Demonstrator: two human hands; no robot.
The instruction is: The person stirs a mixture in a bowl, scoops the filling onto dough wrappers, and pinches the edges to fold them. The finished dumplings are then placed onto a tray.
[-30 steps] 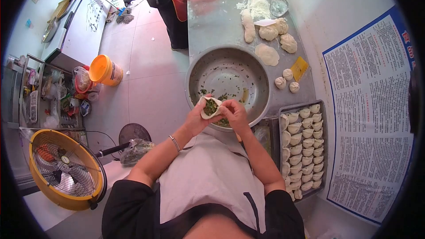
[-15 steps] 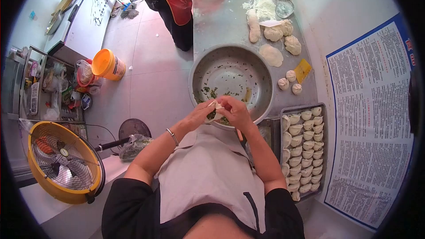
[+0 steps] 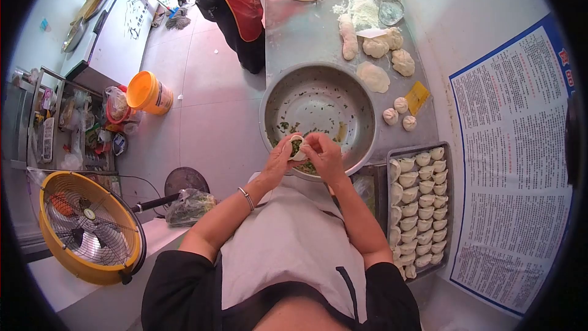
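Note:
A round dough wrapper (image 3: 298,148) with green filling in its middle is held between both hands over the near rim of a large metal bowl (image 3: 269,95). My left hand (image 3: 278,158), with a bracelet at the wrist, cups the wrapper from the left. The fingers of my right hand (image 3: 324,154) pinch its right edge. Green filling (image 3: 306,167) lies in the near part of the bowl, and scraps cling to its inside. Right of the bowl, a tray (image 3: 389,208) holds rows of folded dumplings (image 3: 425,202).
Round buns (image 3: 400,105), a yellow scraper (image 3: 418,98), dough pieces (image 3: 373,77) and flour (image 3: 364,11) lie on the metal table (image 3: 306,30). A co-worker (image 3: 245,18) stands at its far end with a rolling pin. A yellow fan (image 3: 92,227) stands at left.
The wrapper has turned so its filling faces up, and my left hand is lower around it. The co-worker's hand has moved left, and a rolling pin now shows.

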